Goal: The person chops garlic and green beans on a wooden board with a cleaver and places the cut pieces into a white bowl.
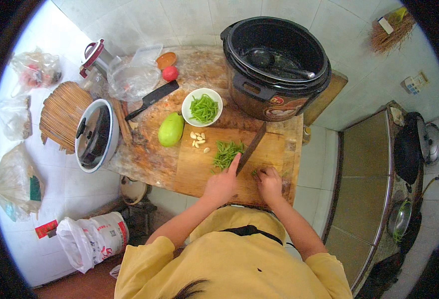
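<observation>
My left hand [221, 187] grips a kitchen knife [253, 145], its index finger stretched along the blade, whose far end points away from me. Just right of it, the curled fingers of my right hand [270, 183] hold a few green bean pieces [255, 173] down on the wooden cutting board [197, 179]. A pile of cut green beans [227, 153] lies beside the blade's left side. Several peeled garlic cloves [198, 139] are farther left on the board. Behind them stands a white bowl [187, 109] with cut green beans, next to a light green squash-like vegetable [171, 129].
A large black cooker pot [249, 89] with a ladle inside stands behind the board. Left on the worn table [144, 157] lie a black cleaver [154, 99], a red round item [170, 73] and plastic bags [133, 80]. A lidded basin [111, 144] sits at the left edge.
</observation>
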A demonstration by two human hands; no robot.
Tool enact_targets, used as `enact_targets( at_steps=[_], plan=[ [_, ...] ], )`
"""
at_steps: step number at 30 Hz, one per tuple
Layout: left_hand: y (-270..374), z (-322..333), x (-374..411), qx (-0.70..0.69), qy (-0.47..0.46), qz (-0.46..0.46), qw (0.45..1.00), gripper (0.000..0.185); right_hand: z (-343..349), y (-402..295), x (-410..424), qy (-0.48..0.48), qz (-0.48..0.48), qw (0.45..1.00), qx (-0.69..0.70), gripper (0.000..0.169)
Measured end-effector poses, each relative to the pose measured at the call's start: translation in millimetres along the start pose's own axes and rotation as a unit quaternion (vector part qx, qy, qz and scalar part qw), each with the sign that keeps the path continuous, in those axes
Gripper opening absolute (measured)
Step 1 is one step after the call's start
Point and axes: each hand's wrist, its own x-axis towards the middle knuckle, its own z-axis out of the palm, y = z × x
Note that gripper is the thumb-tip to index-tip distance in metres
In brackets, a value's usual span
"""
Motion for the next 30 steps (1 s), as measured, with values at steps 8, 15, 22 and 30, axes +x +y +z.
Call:
enact_targets(
  at_steps=[8, 15, 22, 30],
  plan=[
    [-12, -27, -21, -0.027, 0.012, -0.004, 1.0, 0.061, -15, -33, 23, -0.026, 0.156, 0.979, 0.131, 0.021],
    [-15, -26, -31, -0.044, 0.062, 0.064, 0.995, 0.059, -44, 13, 29, -0.021, 0.174, 0.968, 0.18, 0.018],
    [-1, -16, -43, -0.02, 0.01, 0.074, 0.997, 0.063, -42, -14, -1, -0.078, 0.054, 0.993, -0.07, 0.057],
    [4, 0, -43, 0.004, 0.001, 0.112, 0.994, 0.061, -32, -19, -7, -0.076, 0.096, 0.99, -0.065, 0.044]
  ],
)
